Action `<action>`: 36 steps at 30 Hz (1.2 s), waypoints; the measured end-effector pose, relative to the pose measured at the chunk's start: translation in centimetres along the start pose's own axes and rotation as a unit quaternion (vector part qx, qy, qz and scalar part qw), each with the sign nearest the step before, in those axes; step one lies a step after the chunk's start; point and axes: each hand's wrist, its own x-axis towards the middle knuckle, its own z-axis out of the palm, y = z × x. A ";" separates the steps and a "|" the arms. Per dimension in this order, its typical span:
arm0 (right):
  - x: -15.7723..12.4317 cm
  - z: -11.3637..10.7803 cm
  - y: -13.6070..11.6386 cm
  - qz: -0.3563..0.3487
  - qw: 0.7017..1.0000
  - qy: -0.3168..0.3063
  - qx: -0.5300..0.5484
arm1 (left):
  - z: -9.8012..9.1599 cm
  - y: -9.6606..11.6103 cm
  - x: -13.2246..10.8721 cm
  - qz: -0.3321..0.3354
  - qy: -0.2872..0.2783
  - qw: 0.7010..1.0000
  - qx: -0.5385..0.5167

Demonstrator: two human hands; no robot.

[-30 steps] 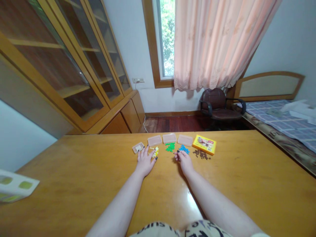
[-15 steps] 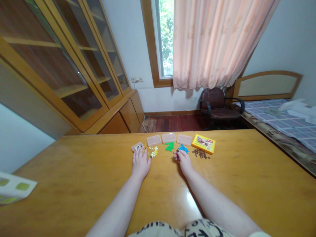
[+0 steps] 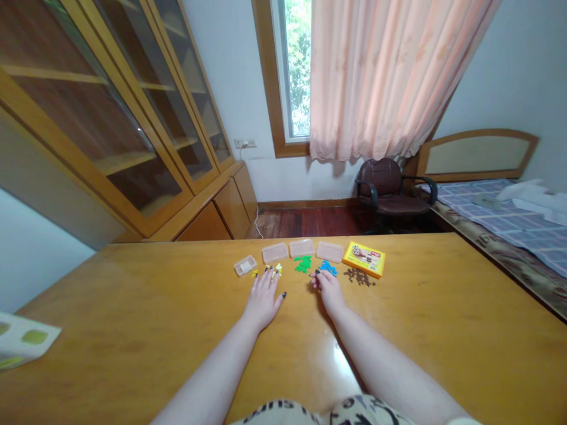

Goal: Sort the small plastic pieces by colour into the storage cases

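The room is bounded on one side by a tall glass-fronted wooden cabinet (image 3: 110, 118), with a wall socket (image 3: 245, 143) set just beyond it. A window (image 3: 290, 71) is partly covered by a pale pink curtain (image 3: 390, 77). A bed (image 3: 500, 221) with a wooden headboard (image 3: 476, 153) is placed at the far right, and a dark leather office chair (image 3: 390, 189) is set beside it on a wooden floor (image 3: 305, 221).

Most of the view is taken up by a broad, glossy wooden surface (image 3: 133, 295). A white-and-green printed card (image 3: 24, 339) lies at its left edge. Along its far side, a row is formed by a small transparent box (image 3: 245, 265), three transparent lids (image 3: 274, 252) (image 3: 302, 248) (image 3: 329, 251) and a yellow printed box (image 3: 364, 259).

Just in front of that row, small pieces are laid out in separate piles: yellow-and-white pieces (image 3: 277, 270), green pieces (image 3: 303, 264), blue pieces (image 3: 328, 268) and brown pieces (image 3: 358, 276).

The left hand (image 3: 262, 301) is pressed flat on the surface with its fingers spread wide, its fingertips (image 3: 268, 273) just short of the yellow-and-white pieces. The right hand (image 3: 330, 289) is narrowed into a loose pinch between the green and blue pieces, just beside the blue ones; whether anything is held in it cannot be told.
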 end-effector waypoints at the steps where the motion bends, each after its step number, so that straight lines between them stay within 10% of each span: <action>1: 0.0 0.0 0.0 -0.001 1.000 -0.001 -0.001 | 0.0 0.1 -0.1 0.005 0.003 1.000 0.004; 25: -0.1 0.3 -0.1 -0.003 1.000 -0.001 -0.009 | -0.6 0.3 -0.7 0.008 -0.040 0.999 -0.002; 36: 0.0 0.2 0.0 -0.004 1.000 -0.014 -0.017 | -0.7 -3.9 -6.1 -0.052 -0.052 0.997 0.029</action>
